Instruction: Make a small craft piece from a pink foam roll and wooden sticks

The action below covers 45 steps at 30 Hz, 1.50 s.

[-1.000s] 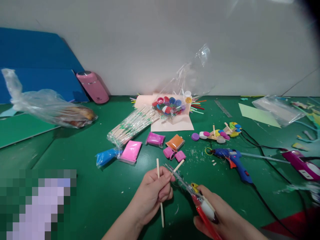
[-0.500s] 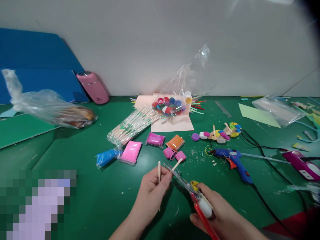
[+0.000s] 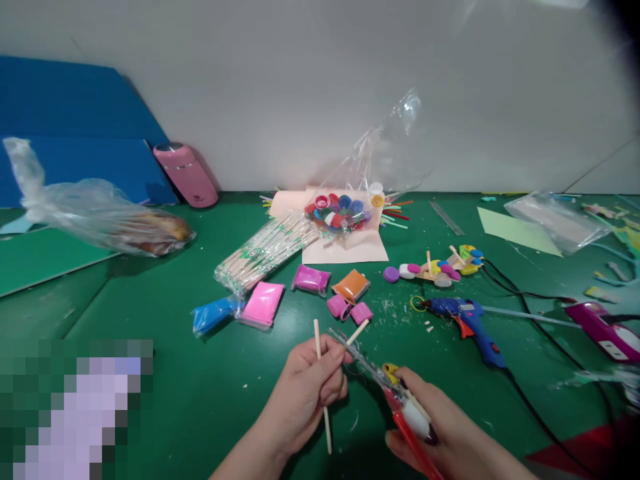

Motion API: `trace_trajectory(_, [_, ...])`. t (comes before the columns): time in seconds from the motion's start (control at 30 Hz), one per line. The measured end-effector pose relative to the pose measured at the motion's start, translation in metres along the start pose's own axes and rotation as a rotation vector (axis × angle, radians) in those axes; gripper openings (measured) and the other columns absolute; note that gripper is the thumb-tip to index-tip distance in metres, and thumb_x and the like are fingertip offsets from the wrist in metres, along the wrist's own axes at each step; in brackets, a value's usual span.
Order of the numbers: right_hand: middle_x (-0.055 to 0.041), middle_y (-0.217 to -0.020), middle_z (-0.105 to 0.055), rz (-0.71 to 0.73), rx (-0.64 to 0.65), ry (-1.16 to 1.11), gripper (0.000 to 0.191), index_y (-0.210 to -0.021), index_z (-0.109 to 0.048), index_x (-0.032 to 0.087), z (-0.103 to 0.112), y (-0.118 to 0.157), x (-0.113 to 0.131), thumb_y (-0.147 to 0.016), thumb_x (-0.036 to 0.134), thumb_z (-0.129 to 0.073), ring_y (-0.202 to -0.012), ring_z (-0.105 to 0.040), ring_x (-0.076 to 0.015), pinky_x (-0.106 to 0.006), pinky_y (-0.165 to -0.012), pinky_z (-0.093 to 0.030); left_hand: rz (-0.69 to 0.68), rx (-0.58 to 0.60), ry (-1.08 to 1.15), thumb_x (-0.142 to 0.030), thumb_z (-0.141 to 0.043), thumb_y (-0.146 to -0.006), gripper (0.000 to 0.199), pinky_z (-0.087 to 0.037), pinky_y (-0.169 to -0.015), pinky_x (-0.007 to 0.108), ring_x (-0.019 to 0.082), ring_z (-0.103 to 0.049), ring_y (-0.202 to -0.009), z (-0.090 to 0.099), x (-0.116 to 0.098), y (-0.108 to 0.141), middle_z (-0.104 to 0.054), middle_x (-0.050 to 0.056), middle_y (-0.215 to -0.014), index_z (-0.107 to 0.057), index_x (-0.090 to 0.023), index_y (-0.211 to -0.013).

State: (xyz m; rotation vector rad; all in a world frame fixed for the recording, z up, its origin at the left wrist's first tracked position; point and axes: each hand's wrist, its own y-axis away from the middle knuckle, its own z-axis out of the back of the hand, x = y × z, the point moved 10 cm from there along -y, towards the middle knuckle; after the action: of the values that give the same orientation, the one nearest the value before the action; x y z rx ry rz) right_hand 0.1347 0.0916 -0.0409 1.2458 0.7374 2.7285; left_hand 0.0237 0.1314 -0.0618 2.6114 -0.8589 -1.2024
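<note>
My left hand (image 3: 313, 380) is closed around a thin wooden chopstick (image 3: 327, 433), which sticks out above and below the fingers. A shorter light wooden stick (image 3: 359, 331) pokes up at its fingertips and crosses the scissor blades. In my right hand (image 3: 430, 420) are red-handled scissors (image 3: 370, 368), their blades pointing up and left to the left fingertips. Along the scissors, the same hand also holds a small piece with a yellow cap (image 3: 391, 373) and a white cap (image 3: 414, 417). Part of that piece is hidden by the fingers.
Beyond my hands lie pink caps (image 3: 361, 313), an orange clay packet (image 3: 351, 285) and wrapped chopsticks (image 3: 267, 250). A blue glue gun (image 3: 463, 320) with cords lies right, behind it a bottle-cap model (image 3: 440, 269). A bag of caps (image 3: 340, 215) and a pink flask (image 3: 187, 177) are farther back.
The chopstick in my left hand has tilted, and its lower end now shows well below the fingers. The left fingers have curled in more. The scissors have shifted slightly down and right.
</note>
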Motion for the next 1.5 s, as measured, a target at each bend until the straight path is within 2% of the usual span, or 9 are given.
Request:
trace_trajectory(0.3, [0.0050,-0.058,-0.052,-0.004,-0.032,-0.060,0.017,-0.077,-0.046,0.020,-0.006,-0.005,-0.008,-0.062,0.022,-0.054,-0.049,-0.044,-0.0090,-0.017,-0.044,-0.036,-0.085,-0.099,-0.102,-0.027,-0.056,-0.077,0.017,-0.015,-0.045,0.024,0.005,-0.023,-0.039,0.008,-0.008,0.000,-0.035,-0.009,-0.038,-0.048,-0.016,-0.067])
trace_trajectory(0.47, [0.0063,-0.055,-0.048,0.004,-0.020,-0.015,0.020,-0.079,-0.049,0.020,-0.002,-0.004,-0.007,-0.060,0.023,-0.055,-0.046,-0.040,-0.0087,-0.018,-0.047,-0.039,-0.031,-0.006,0.017,-0.027,-0.050,-0.080,0.018,-0.017,-0.044,0.023,0.004,-0.021,-0.034,-0.001,-0.007,-0.001,-0.030,-0.011,-0.033,-0.050,-0.015,-0.067])
trace_trajectory(0.7, [0.0046,-0.062,-0.050,-0.036,-0.048,-0.125,0.024,-0.085,-0.052,0.021,0.010,0.001,-0.025,-0.062,0.023,-0.053,-0.050,-0.047,-0.0100,-0.017,-0.044,-0.041,-0.025,-0.003,0.100,-0.024,-0.044,-0.084,0.022,-0.016,-0.043,0.022,0.003,-0.020,-0.032,-0.001,-0.009,-0.002,-0.033,-0.010,-0.032,-0.052,-0.013,-0.067])
trace_trajectory(0.83, [-0.0004,-0.069,-0.060,-0.076,-0.070,0.084,0.031,-0.095,-0.051,0.020,0.028,0.004,-0.039,-0.067,0.032,-0.055,-0.058,-0.057,-0.0155,-0.022,-0.051,-0.046,-0.029,-0.014,0.110,-0.022,-0.040,-0.085,0.022,-0.017,-0.043,0.023,0.004,-0.022,-0.032,0.003,-0.009,-0.004,-0.035,-0.009,-0.032,-0.052,-0.014,-0.070])
trace_trajectory(0.97, [-0.0073,-0.085,-0.065,-0.058,-0.287,0.402,0.036,-0.102,-0.051,0.018,0.062,0.012,-0.066,-0.070,0.034,-0.052,-0.071,-0.063,-0.0230,-0.032,-0.063,-0.050,-0.009,-0.014,0.105,-0.022,-0.041,-0.084,0.019,-0.017,-0.043,0.022,0.003,-0.021,-0.032,0.005,-0.008,-0.004,-0.036,-0.009,-0.033,-0.052,-0.014,-0.071])
trace_trajectory(1.07, [-0.0122,-0.098,-0.063,0.046,-0.400,0.586,0.045,-0.105,-0.052,0.014,0.073,0.020,-0.085,-0.066,0.037,-0.056,-0.086,-0.061,-0.0282,-0.038,-0.073,-0.049,0.008,-0.026,0.088,-0.024,-0.044,-0.082,0.016,-0.018,-0.042,0.022,0.003,-0.019,-0.032,0.006,-0.007,-0.005,-0.036,-0.009,-0.033,-0.052,-0.014,-0.071])
trace_trajectory(1.2, [-0.0162,-0.108,-0.058,0.083,-0.433,0.726,0.056,-0.110,-0.049,0.012,0.083,0.029,-0.098,-0.067,0.048,-0.055,-0.096,-0.056,-0.0308,-0.043,-0.080,-0.046,0.027,-0.038,0.064,-0.025,-0.047,-0.081,0.016,-0.019,-0.042,0.022,0.003,-0.020,-0.032,0.005,-0.006,-0.005,-0.035,-0.010,-0.032,-0.052,-0.015,-0.070])
trace_trajectory(1.33, [-0.0113,-0.102,-0.060,0.135,-0.453,0.701,0.040,-0.103,-0.053,0.017,0.088,0.029,-0.061,-0.076,0.046,-0.049,-0.090,-0.058,-0.0266,-0.041,-0.076,-0.047,0.045,-0.004,-0.001,-0.024,-0.047,-0.081,0.015,-0.018,-0.043,0.022,0.004,-0.019,-0.033,0.001,-0.001,-0.003,-0.032,-0.010,-0.032,-0.051,-0.015,-0.069])
trace_trajectory(1.5, [-0.0083,-0.105,-0.058,0.579,-0.511,0.583,0.030,-0.112,-0.050,0.021,0.060,0.019,0.048,-0.082,0.026,-0.048,-0.095,-0.053,-0.0207,-0.032,-0.078,-0.044,0.025,0.030,-0.335,-0.030,-0.054,-0.077,0.017,-0.015,-0.043,0.022,0.005,-0.022,-0.040,-0.002,-0.002,0.001,-0.032,-0.009,-0.041,-0.052,-0.015,-0.069])
